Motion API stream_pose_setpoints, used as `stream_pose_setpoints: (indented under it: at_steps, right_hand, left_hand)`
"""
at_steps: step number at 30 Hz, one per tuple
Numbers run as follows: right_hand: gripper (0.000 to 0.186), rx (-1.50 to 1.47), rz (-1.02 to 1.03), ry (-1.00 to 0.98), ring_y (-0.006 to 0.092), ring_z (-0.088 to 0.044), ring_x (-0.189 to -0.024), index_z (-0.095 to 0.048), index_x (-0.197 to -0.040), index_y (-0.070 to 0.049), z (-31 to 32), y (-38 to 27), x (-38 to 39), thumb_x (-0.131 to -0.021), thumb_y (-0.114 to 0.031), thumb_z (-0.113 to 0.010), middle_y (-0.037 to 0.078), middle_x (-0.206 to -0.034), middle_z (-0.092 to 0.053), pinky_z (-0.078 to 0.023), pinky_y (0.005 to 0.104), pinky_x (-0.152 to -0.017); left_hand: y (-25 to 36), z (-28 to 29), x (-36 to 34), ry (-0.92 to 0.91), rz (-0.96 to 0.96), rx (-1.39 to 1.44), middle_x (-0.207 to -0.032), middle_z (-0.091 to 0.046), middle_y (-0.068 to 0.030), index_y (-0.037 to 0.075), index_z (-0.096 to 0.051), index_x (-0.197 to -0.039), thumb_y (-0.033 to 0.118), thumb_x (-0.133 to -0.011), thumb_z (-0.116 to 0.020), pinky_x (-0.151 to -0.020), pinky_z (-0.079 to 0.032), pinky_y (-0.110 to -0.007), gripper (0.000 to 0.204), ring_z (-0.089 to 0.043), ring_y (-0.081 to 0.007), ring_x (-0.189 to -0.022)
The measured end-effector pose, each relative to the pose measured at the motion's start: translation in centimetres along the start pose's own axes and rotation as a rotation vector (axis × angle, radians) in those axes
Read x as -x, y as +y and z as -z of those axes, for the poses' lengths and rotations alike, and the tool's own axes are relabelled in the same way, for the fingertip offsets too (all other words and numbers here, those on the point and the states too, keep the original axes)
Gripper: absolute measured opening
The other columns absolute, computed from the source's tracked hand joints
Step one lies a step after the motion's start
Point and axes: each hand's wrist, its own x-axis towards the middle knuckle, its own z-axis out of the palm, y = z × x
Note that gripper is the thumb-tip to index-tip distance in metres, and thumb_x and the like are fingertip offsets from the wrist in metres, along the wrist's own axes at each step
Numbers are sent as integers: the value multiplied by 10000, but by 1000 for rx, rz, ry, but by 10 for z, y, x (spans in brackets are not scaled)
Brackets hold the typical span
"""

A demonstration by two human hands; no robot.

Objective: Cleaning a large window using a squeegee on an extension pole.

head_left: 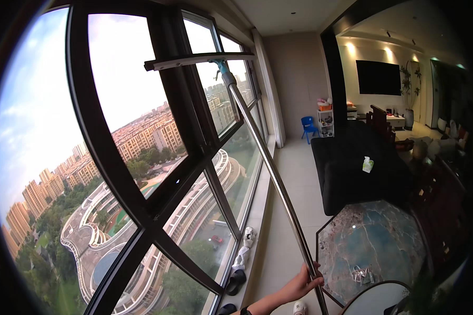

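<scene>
My left hand (pixel 302 283) is closed around the lower part of a long shiny metal pole (pixel 270 163), with a dark band on its wrist. The pole belongs to a window squeegee and slants up to the left. At its top, a teal joint (pixel 222 67) carries the wide squeegee head (pixel 181 61), which lies across the upper panes and dark frames of the tall window (pixel 126 63). Whether its blade touches the glass, I cannot tell. The pole's lower end runs out of the picture. My right hand is not in view.
Shoes (pixel 236 282) line the sill at the window's foot. To the right stand an octagonal marble-topped table (pixel 373 236) and a black sofa (pixel 352 163) with a tissue pack (pixel 368 165) on it. A small blue chair (pixel 309 127) and a white shelf (pixel 326 123) stand farther back.
</scene>
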Motion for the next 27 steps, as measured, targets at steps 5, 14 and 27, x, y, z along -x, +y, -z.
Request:
stream_pose_setpoints:
  at_steps: [5,14,27]
  right_hand:
    - [348,280,35,3,197,-555,-537,-638,-731,3,33,-34,-102,-759,-343,-660,111,-569,-585,-427,378,-520]
    - [219,408,516,-68,115,-481,-453,-689,-744,-57,66,-51,-233,-822,-220,-565,39,-484,-522,-363,330,-421]
    - [264,45,66,-54,141,-477,-467,-652,-696,-54,82,-227,-456,-828,-270,-578,27,-494,-488,-369,327,-447]
  left_hand:
    - [-24,54,-78,59,-65,-12,-897,-565,-96,-5,-250,-1198,138,-936,-508,-790,-472,-291,394,-599,-167,-855]
    - [-14,105,-210,36,-131,140,-1171,-468,-184,67,-1,-1360,54,-919,-500,-789,-511,-322,666,-619,-211,-939]
    - [-69,278,-366,-83,-272,348,-980,-491,-108,188,182,-1391,-9,-933,-426,-808,-488,-333,787,-586,-201,-915]
